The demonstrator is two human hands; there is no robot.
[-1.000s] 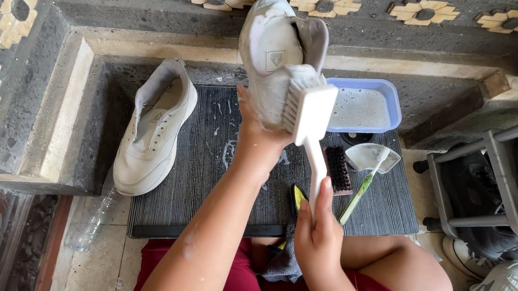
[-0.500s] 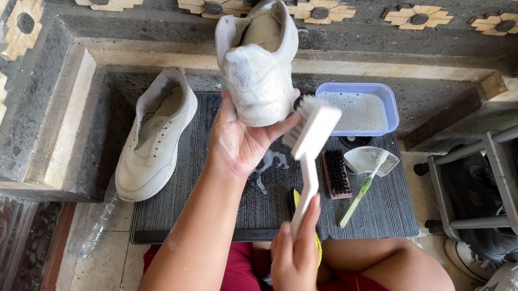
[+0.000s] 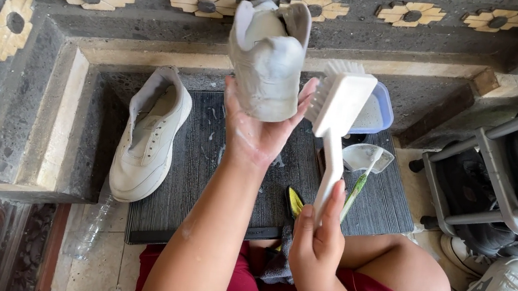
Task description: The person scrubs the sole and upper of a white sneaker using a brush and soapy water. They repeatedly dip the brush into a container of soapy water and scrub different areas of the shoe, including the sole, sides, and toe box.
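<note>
The shoe (image 3: 266, 63) in my left hand (image 3: 260, 132) looks like soft matt leather, greyed and damp. My right hand (image 3: 316, 241) grips a smooth white plastic brush (image 3: 338, 120) with stiff bristles. Under my hands lies a dark ribbed rubber mat (image 3: 198, 177), wet in patches. Left of my left hand, the second shoe (image 3: 148, 138) looks matt cream. Around us, rough grey stone (image 3: 30, 102).

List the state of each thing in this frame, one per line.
Left hand: raised, gripping the held shoe.
Held shoe: lifted, wet and soapy.
Right hand: closed on the brush handle.
Brush: upright, head beside the held shoe.
Second shoe: lying on the mat, untouched.
Mat: dark, flecked with suds.
Blue tub: open, mostly hidden by the brush.
</note>
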